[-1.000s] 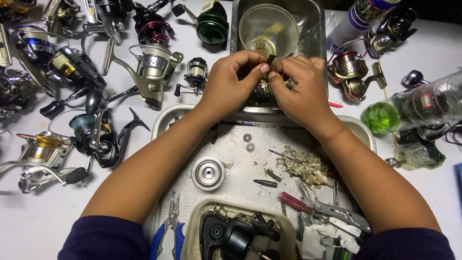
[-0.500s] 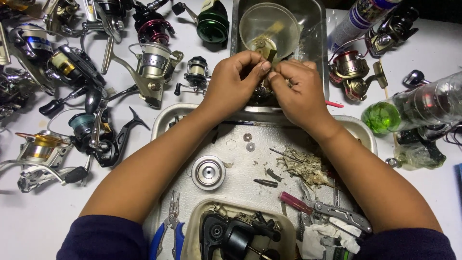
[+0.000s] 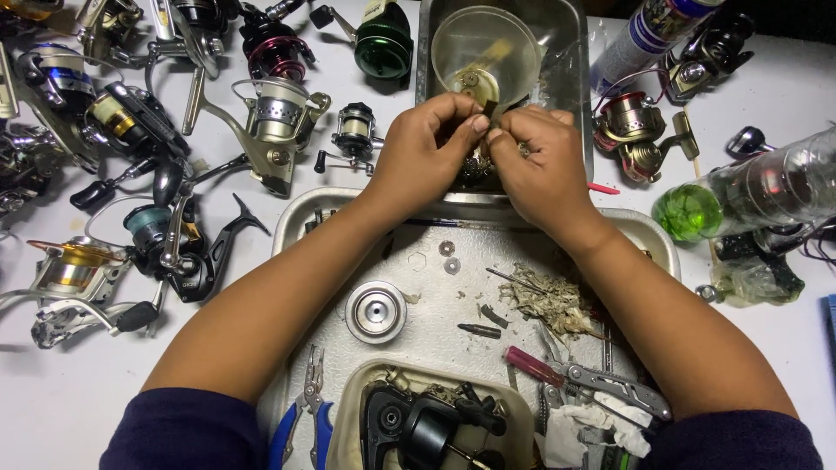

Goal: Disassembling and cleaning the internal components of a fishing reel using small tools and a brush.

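My left hand (image 3: pixel 428 148) and my right hand (image 3: pixel 535 161) meet over the near end of a deep metal pan (image 3: pixel 570 52). Together they pinch a small dark reel part (image 3: pixel 484 111) between the fingertips; most of it is hidden by my fingers. A clear round plastic bowl (image 3: pixel 514 43) with a brass piece inside sits in the pan just beyond my hands. Under my forearms lies a flat metal tray (image 3: pixel 435 322) carrying a silver spool (image 3: pixel 375 311), small washers (image 3: pixel 448 257), a dark bit (image 3: pixel 480 331) and a heap of dirty debris (image 3: pixel 549 300).
Several fishing reels (image 3: pixel 270 122) crowd the white table on the left. More reels (image 3: pixel 640 130), a spray can (image 3: pixel 649 35) and a clear bottle with green liquid (image 3: pixel 749 196) lie right. Near me are blue-handled pliers (image 3: pixel 300 418), a multitool (image 3: pixel 610 383) and a tub with a black reel (image 3: pixel 427 426).
Both hands have stayed over the pan, shifting slightly while the fingers work the small part. Nothing else has moved.
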